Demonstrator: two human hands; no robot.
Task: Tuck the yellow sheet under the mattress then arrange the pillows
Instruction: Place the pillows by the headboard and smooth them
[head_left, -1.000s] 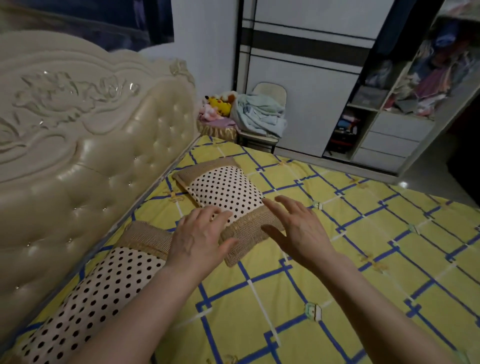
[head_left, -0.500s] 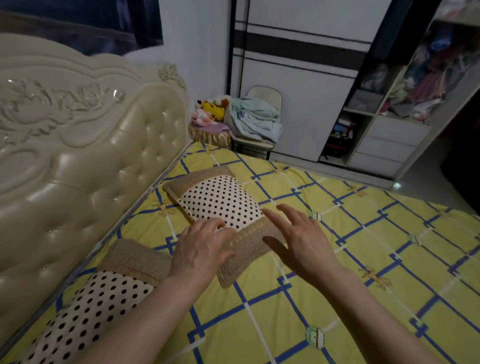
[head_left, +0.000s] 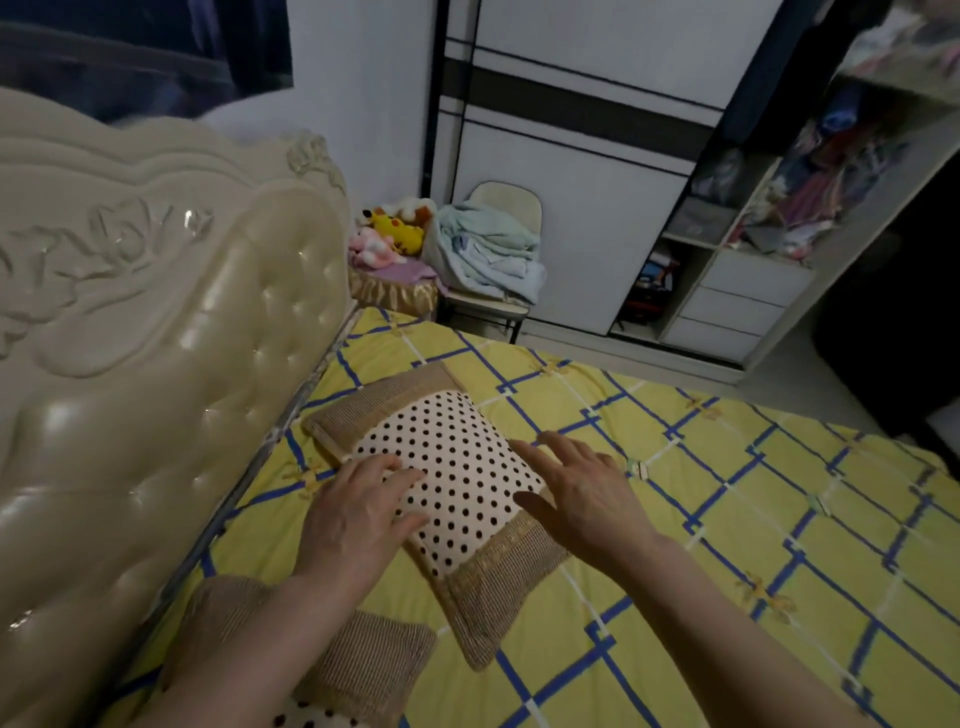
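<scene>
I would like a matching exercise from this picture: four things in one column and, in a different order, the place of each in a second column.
1. far polka-dot pillow
2. near polka-dot pillow
3. folded blankets
4. yellow plush toy

a. on the chair
b. under both hands
c. beyond the bed's far corner, left of the chair
d. at the bottom edge, under the left forearm

Pairs: 1-b, 2-d, 3-a, 4-c

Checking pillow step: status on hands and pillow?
Left hand, right hand open, flat on far polka-dot pillow. Pillow skewed on yellow sheet. Nothing in the way.
</scene>
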